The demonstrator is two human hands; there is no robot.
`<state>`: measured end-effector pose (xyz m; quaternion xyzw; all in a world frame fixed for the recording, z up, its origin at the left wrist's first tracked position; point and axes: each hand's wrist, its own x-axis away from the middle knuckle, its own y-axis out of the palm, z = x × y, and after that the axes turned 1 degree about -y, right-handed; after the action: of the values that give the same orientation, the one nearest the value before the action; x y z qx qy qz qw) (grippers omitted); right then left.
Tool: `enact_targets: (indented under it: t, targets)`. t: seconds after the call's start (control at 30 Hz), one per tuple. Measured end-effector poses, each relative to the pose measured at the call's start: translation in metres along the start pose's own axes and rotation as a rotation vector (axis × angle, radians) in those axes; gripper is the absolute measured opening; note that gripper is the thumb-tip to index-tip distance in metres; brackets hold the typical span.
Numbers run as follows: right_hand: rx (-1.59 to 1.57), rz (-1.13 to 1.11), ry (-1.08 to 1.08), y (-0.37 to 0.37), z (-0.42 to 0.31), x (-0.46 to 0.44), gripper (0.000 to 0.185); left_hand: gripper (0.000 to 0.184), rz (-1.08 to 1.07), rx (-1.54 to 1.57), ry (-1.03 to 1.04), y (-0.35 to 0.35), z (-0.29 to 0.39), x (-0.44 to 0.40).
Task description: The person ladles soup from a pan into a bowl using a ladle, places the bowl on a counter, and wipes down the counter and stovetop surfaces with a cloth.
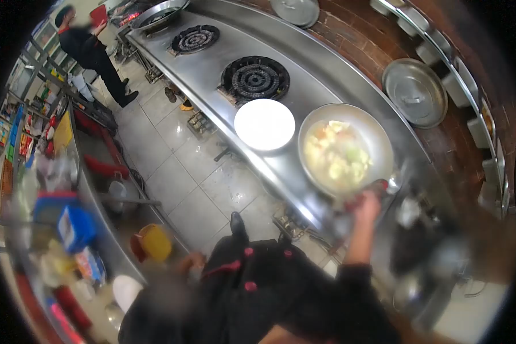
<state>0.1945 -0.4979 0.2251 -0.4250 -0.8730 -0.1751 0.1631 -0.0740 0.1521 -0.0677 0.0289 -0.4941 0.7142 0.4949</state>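
A wide metal frying pan [378,143] with pale, steaming chunks of food [341,157] sits over the stove top, tilted a little in view. My right hand [364,207] is closed round its handle at the near side. A round white plate [264,124] lies on the steel surface just left of the pan, close to the front edge. Low at my left side, my left hand [190,262] is small and blurred, near the edge of the other counter. Its fingers do not show clearly, nor whether it holds anything.
Gas burners [255,80] line the steel stove [321,86], with a wok [157,16] at the far end. Pot lids [414,93] lean on the brick wall. Left stands a cluttered counter with a blue container [76,228] and yellow bowl [155,242]. A person [92,51] stands farther off.
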Motion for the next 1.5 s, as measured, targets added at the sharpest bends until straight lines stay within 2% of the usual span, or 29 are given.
enact_targets:
  t: [0.03,0.1,0.17,0.2,0.27,0.3,0.33,0.4,0.5,0.57,0.6,0.63,0.7,0.87,1.0,1.1,1.13,1.2,1.37,1.4,1.47,1.5]
  targets:
    - [0.010,0.001,-0.003,0.003,0.005,0.002,0.025,0.020,-0.215,-0.005,0.116,-0.023,-0.005,0.004]
    - [0.017,0.021,0.019,0.006,0.013,-0.002,0.023,0.027,-0.172,-0.022,0.147,-0.038,-0.028,0.018]
    - [0.014,0.031,0.017,0.017,0.016,0.007,0.023,0.045,-0.077,-0.067,0.195,-0.052,-0.049,0.023]
    - [0.013,0.032,0.014,0.025,0.014,0.013,0.022,0.045,-0.067,-0.067,0.199,-0.052,-0.065,0.024]
    - [-0.016,0.014,-0.011,0.035,0.020,0.014,0.022,0.022,0.131,-0.150,0.605,-0.046,-0.096,0.023]
    - [-0.047,0.002,-0.025,0.039,0.025,0.011,0.022,0.022,0.140,-0.150,0.603,-0.043,-0.095,0.026]
    - [-0.047,-0.005,-0.028,0.045,0.027,0.009,0.022,0.022,0.093,0.221,0.083,-0.038,-0.092,0.032]
    - [-0.022,0.000,-0.042,0.055,0.033,0.003,0.023,0.023,0.043,0.583,-0.448,-0.031,-0.090,0.044]
    - [0.013,0.078,-0.083,0.071,0.035,-0.011,0.024,0.024,0.078,0.503,-0.399,-0.029,-0.092,0.058]
    - [0.001,0.039,-0.091,0.073,0.036,-0.027,0.024,0.023,-0.045,0.877,-0.707,-0.063,-0.058,0.076]
    - [-0.010,0.006,-0.098,0.075,0.035,-0.033,0.025,0.023,-0.040,0.885,-0.710,-0.056,-0.059,0.082]
    - [-0.006,-0.002,-0.098,0.078,0.032,-0.034,0.025,0.023,0.030,0.746,-0.514,-0.040,-0.064,0.090]
    - [0.035,-0.022,-0.083,0.083,0.024,-0.036,0.025,0.024,0.106,0.606,-0.320,-0.016,-0.070,0.097]
    - [0.066,-0.026,-0.084,0.092,0.020,-0.039,0.025,0.024,-0.127,1.054,-0.641,0.011,-0.079,0.102]
    - [0.076,-0.020,-0.092,0.095,0.019,-0.043,0.025,0.024,-0.067,0.872,-0.495,-0.006,-0.075,0.109]
    - [0.093,-0.024,-0.094,0.096,0.018,-0.046,0.025,0.025,0.088,0.724,-0.345,0.000,-0.093,0.102]
    - [0.098,-0.023,-0.099,0.098,0.017,-0.048,0.025,0.024,-0.090,0.829,-0.334,-0.010,-0.100,0.096]
    - [0.129,-0.010,-0.119,0.098,0.014,-0.050,0.025,0.023,-0.270,0.927,-0.319,-0.024,-0.105,0.087]
    - [0.201,-0.004,-0.182,0.109,-0.003,-0.023,0.026,0.021,0.128,1.235,-0.963,-0.061,-0.061,0.090]
    - [0.229,0.010,-0.226,0.112,-0.005,-0.020,0.026,0.021,0.128,1.235,-0.963,-0.058,-0.065,0.091]
    - [0.258,0.033,-0.271,0.115,-0.009,-0.018,0.026,0.023,-0.101,1.135,-0.939,-0.054,-0.075,0.090]
    - [0.244,0.017,-0.286,0.117,-0.009,-0.019,0.025,0.023,-0.101,1.135,-0.939,-0.054,-0.074,0.090]
